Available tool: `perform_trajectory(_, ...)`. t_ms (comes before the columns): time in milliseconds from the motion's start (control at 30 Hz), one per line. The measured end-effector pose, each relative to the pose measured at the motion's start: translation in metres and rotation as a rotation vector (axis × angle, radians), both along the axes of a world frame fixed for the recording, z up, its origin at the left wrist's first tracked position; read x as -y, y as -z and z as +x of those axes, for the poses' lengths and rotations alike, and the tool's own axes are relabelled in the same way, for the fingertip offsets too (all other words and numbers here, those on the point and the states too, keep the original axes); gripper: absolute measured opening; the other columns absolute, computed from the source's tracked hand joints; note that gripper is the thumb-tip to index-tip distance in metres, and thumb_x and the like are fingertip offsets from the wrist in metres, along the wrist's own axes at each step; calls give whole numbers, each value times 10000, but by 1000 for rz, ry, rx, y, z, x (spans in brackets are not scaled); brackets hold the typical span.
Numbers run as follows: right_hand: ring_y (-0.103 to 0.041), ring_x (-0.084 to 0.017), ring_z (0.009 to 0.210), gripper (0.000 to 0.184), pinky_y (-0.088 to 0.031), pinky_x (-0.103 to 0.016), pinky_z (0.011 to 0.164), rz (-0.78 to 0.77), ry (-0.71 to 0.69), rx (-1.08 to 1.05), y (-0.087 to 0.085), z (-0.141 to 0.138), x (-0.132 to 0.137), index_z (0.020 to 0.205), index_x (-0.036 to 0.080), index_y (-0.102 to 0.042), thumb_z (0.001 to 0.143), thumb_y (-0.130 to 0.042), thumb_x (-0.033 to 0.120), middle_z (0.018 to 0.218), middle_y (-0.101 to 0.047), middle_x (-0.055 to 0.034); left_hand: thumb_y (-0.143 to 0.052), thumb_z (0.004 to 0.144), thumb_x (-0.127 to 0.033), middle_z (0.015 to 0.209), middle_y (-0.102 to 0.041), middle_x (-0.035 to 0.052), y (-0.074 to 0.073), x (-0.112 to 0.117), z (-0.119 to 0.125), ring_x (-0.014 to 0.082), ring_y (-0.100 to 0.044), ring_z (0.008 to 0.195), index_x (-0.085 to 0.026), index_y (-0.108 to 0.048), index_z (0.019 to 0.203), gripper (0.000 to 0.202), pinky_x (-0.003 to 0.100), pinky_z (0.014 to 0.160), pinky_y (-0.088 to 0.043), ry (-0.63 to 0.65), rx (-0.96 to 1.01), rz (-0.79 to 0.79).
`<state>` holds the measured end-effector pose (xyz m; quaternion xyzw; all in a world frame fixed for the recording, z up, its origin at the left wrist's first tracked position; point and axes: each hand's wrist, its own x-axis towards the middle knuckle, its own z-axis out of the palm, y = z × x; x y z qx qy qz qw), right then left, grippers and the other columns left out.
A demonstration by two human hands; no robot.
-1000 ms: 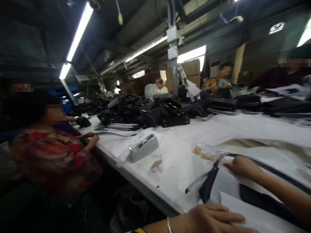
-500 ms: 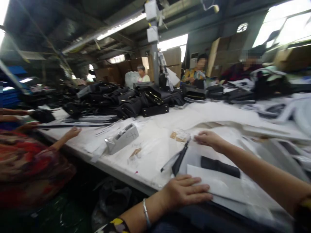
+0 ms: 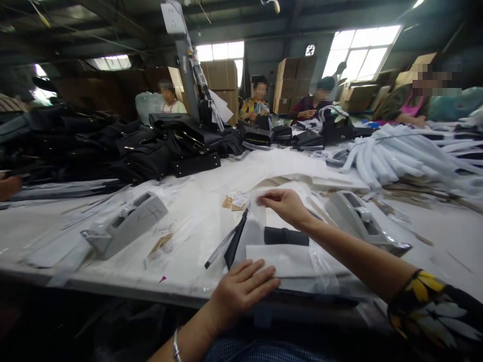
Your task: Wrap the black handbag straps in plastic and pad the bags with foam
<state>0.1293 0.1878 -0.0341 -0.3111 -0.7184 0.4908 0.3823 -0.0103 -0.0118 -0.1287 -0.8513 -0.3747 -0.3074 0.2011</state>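
Observation:
My left hand lies flat with fingers stretched out on the near left corner of a folded white sheet. Beyond that sheet, the fingertips of my right hand are pinched together over a translucent sheet; what they grip is too small to make out. A short dark padded piece rests between my hands, beside clear plastic film. To the left lie a pen and a narrow black strip. Brown and white tags are left of my right fingertips.
Grey tape dispensers stand left and right on the white table. Black bags are heaped at the far left, and white foam strips at the right. Several people sit across the table; a co-worker's hand shows at the left edge.
The view has turned right, so the right tape dispenser and foam strips show and the co-worker at left is nearly out of view. My hands keep about the same places on the sheets.

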Motion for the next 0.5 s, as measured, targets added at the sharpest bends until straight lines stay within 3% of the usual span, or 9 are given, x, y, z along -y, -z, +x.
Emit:
perform_trajectory(200, -712, -165, 706, 254, -550, -276, 661, -120, 90, -72, -9, -13, -20, 830, 129, -764, 702, -802, 345, 784, -776, -91, -477, 1003, -155, 1354, -623, -37, -2, 1, 23, 214, -629, 1208, -239, -632, 1288, 336, 366, 977, -572, -82, -5, 24)
perform_trajectory(500, -724, -150, 740, 192, -561, -249, 679, -138, 18, -132, -38, -30, -29, 823, 131, -753, 724, -797, 290, 787, -776, -69, -454, 1009, -153, 1356, -626, -24, 4, -1, 32, 217, -626, 1213, -240, -634, 1287, 342, 368, 972, -576, -123, 54, 11)
